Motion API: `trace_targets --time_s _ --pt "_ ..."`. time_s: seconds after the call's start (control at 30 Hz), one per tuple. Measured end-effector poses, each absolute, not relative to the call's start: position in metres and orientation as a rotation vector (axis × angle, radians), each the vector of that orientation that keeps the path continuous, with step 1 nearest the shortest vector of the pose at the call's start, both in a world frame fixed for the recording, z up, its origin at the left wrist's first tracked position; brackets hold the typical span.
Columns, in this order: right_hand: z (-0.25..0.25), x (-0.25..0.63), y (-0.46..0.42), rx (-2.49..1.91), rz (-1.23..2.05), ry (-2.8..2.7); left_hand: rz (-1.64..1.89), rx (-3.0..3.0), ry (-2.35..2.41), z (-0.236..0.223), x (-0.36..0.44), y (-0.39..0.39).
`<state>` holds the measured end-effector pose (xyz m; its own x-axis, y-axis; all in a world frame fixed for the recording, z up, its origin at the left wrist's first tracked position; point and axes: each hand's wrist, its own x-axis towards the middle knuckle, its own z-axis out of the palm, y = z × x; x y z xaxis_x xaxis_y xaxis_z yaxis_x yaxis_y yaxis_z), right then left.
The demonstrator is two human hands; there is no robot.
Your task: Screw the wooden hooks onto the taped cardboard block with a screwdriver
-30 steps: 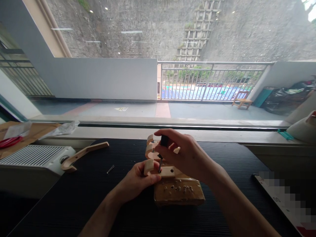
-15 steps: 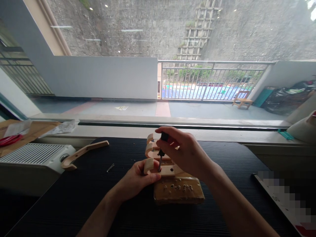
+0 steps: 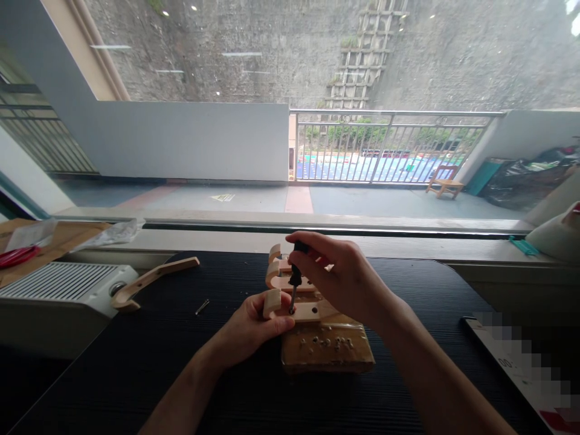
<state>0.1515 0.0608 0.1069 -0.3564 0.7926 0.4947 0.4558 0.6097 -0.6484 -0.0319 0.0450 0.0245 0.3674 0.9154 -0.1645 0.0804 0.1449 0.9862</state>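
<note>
Only a little has changed over the last second: the screwdriver (image 3: pixel 295 276) is now gripped higher, so that more of its black collar is left uncovered, while its tip is kept at the same hole of the near wooden hook (image 3: pixel 305 312). The work is thus judged to be continuing at that hole; no clear gain in depth can be made out.

By the right hand (image 3: pixel 347 275), the handle is pinched between thumb and forefinger, the other fingers being loosely curled and partly hidden. By the left hand (image 3: pixel 260 320), the hook's curved end is held in closed fingers, with the thumb pressed along the near edge. The hook is laid across a brown block (image 3: pixel 326 356) pitted with small holes, on the dark tabletop (image 3: pixel 149 368). Farther back, more curved wooden pieces (image 3: pixel 275 275) are seen; at the left, a loose wooden hook (image 3: pixel 156 278) and small metal fasteners (image 3: pixel 202 307) are left lying.

Of containers, a crumpled clear bag (image 3: pixel 111 234) is seen at the far left and a dark plastic bag (image 3: pixel 514 184) beyond the window; what is held in either cannot be told.
</note>
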Motion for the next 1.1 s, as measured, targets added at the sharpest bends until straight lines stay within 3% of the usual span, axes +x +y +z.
trace_targets --time_s 1.1 --pt "0.119 0.151 0.045 -0.958 0.393 -2.209 0.832 1.445 1.016 0.039 -0.027 0.04"
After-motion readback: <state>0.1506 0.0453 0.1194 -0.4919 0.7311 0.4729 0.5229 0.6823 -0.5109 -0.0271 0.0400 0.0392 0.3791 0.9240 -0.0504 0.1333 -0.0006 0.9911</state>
